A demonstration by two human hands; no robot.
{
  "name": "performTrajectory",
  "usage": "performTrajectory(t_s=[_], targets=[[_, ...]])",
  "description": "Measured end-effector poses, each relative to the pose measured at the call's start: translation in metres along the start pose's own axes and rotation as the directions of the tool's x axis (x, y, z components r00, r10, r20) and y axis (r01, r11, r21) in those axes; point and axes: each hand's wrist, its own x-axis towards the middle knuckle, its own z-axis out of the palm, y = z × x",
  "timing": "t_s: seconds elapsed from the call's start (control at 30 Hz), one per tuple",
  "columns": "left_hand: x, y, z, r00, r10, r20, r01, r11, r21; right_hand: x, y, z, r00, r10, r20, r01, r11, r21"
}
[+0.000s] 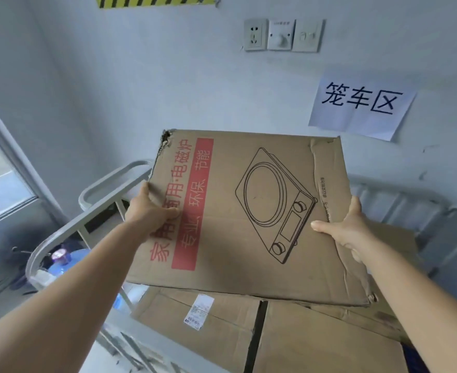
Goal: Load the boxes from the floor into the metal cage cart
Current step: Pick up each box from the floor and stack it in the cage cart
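A flat brown cardboard box (pixel 238 211) with a red stripe and a line drawing of a cooker is held up in the air, tilted, over the grey metal cage cart (pixel 98 195). My left hand (pixel 149 208) grips its left edge and my right hand (pixel 348 227) grips its right edge. Under it, inside the cart, lies a larger cardboard box (pixel 222 316) with a white label and a black tape seam. Another cardboard box (pixel 394 238) shows behind my right hand.
The cart's grey tube rail runs along the left; its far side (pixel 410 203) stands against the white wall. A blue water bottle (pixel 68 262) sits on the floor left of the cart. A paper sign (pixel 362 103) and wall sockets (pixel 281 35) are on the wall ahead.
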Motion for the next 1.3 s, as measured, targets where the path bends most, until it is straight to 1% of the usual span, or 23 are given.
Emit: performTrajectory(t_s=[0.17, 0.37, 0.53, 0.67, 0.83, 0.93, 1.07, 1.13, 1.17, 1.3], targets=[[0.021, -0.016, 0.036, 0.990, -0.091, 0.104, 0.080, 0.991, 0.105, 0.021, 0.042, 0.018, 0.988, 0.144, 0.058, -0.141, 0.988, -0.055], [0.057, -0.056, 0.052, 0.955, -0.201, 0.220, 0.150, 0.962, 0.227, 0.020, 0.080, 0.067, 0.937, 0.327, 0.124, -0.307, 0.938, -0.159], [0.098, -0.093, 0.053, 0.895, -0.280, 0.346, 0.154, 0.924, 0.350, 0.010, 0.096, 0.116, 0.877, 0.463, 0.131, -0.432, 0.877, -0.210], [0.136, -0.122, 0.048, 0.856, -0.321, 0.405, 0.124, 0.889, 0.442, -0.003, 0.105, 0.160, 0.824, 0.549, 0.138, -0.515, 0.828, -0.221], [0.175, -0.151, 0.048, 0.838, -0.324, 0.439, 0.040, 0.839, 0.543, -0.015, 0.117, 0.208, 0.760, 0.628, 0.165, -0.593, 0.775, -0.220], [0.192, -0.168, 0.052, 0.829, -0.336, 0.447, 0.027, 0.823, 0.567, -0.014, 0.126, 0.231, 0.731, 0.664, 0.157, -0.622, 0.743, -0.247], [0.210, -0.190, 0.058, 0.818, -0.363, 0.446, 0.049, 0.816, 0.575, -0.010, 0.139, 0.258, 0.703, 0.690, 0.169, -0.643, 0.719, -0.262], [0.218, -0.207, 0.061, 0.810, -0.396, 0.432, 0.105, 0.823, 0.558, -0.009, 0.149, 0.272, 0.692, 0.699, 0.182, -0.655, 0.713, -0.249], [0.221, -0.215, 0.063, 0.814, -0.405, 0.416, 0.131, 0.826, 0.549, -0.011, 0.155, 0.279, 0.687, 0.703, 0.183, -0.662, 0.710, -0.242], [0.224, -0.242, 0.070, 0.842, -0.398, 0.363, 0.157, 0.826, 0.542, -0.019, 0.177, 0.301, 0.679, 0.717, 0.160, -0.688, 0.697, -0.202]])
